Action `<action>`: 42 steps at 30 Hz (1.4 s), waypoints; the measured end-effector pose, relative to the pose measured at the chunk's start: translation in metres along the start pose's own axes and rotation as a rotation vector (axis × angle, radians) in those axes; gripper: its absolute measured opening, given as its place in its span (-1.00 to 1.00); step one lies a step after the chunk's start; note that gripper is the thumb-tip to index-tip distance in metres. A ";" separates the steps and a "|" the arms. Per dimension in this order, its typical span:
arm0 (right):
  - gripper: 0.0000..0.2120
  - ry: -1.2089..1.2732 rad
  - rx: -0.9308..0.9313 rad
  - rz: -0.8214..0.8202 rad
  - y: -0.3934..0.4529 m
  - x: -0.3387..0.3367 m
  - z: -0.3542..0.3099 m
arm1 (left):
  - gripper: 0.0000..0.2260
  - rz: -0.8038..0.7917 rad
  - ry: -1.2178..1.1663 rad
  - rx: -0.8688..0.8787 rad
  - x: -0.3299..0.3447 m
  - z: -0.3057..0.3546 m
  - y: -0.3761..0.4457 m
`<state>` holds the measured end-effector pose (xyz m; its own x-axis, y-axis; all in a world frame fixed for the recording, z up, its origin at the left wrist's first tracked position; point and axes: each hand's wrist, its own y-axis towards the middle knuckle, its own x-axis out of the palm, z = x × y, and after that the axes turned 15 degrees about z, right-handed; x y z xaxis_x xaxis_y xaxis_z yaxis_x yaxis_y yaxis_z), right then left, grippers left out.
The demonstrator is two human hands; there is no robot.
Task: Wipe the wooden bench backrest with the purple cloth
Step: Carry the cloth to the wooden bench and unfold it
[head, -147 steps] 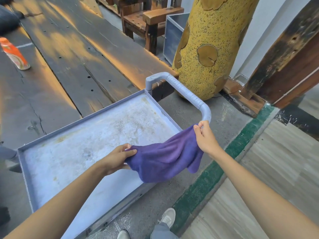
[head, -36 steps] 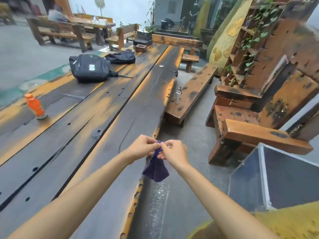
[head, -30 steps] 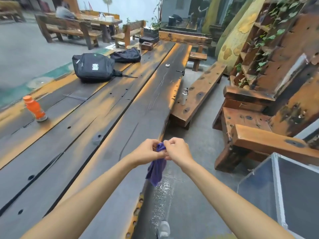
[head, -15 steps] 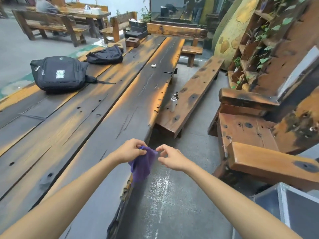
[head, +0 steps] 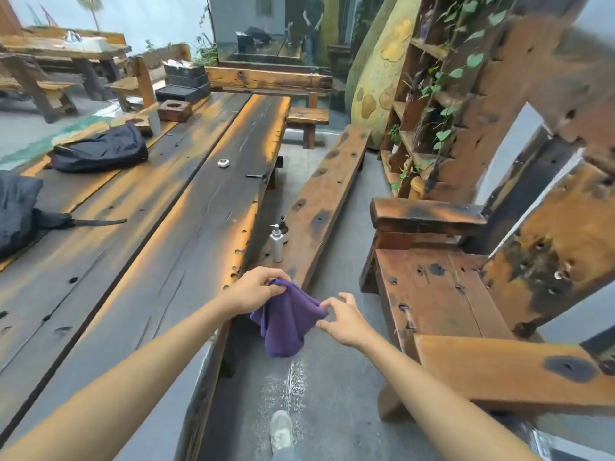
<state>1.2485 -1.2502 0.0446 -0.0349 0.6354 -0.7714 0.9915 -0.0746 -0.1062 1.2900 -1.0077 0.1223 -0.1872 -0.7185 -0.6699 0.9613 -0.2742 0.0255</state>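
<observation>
The purple cloth (head: 287, 319) hangs between my two hands over the concrete floor. My left hand (head: 253, 290) pinches its upper left corner, and my right hand (head: 342, 319) pinches its right edge with thumb and forefinger. To the right stands a heavy wooden bench chair with a worn seat (head: 436, 291) and two thick armrests. Its slatted backrest (head: 545, 251) rises at the far right, dark-stained and spotted, about an arm's length from the cloth.
A long dark wooden table (head: 159, 234) runs along my left, with two black bags (head: 100, 149) and a small white object (head: 223, 163) on it. A low plank bench (head: 319, 207) carries a white pump bottle (head: 276, 242). My shoe (head: 281, 430) shows below.
I have walked forward along the table, so the bench chair is nearer on the right. My hands have drawn apart and spread the cloth between them.
</observation>
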 end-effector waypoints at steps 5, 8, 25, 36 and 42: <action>-0.89 -0.072 0.110 0.014 0.096 -0.049 0.020 | -0.80 -0.075 -0.045 0.036 0.014 -0.011 0.131; -0.89 -0.084 0.094 0.056 0.155 -0.097 0.022 | -0.76 -0.087 -0.057 0.067 0.013 -0.015 0.216; -0.90 0.026 0.013 0.628 0.421 -0.303 0.094 | -0.84 0.096 -0.124 0.347 0.068 0.105 0.576; -0.84 -0.058 0.129 0.701 0.617 -0.454 0.172 | -0.85 -0.012 -0.043 0.499 0.126 0.239 0.845; -0.81 0.283 0.243 0.827 0.693 -0.532 0.189 | -0.87 0.056 -0.144 0.575 0.152 0.311 0.958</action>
<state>1.9303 -1.7850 0.2628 0.7403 0.4700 -0.4807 0.6318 -0.7308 0.2586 2.1192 -1.5786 0.2759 -0.2035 -0.8101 -0.5498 0.7146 -0.5067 0.4822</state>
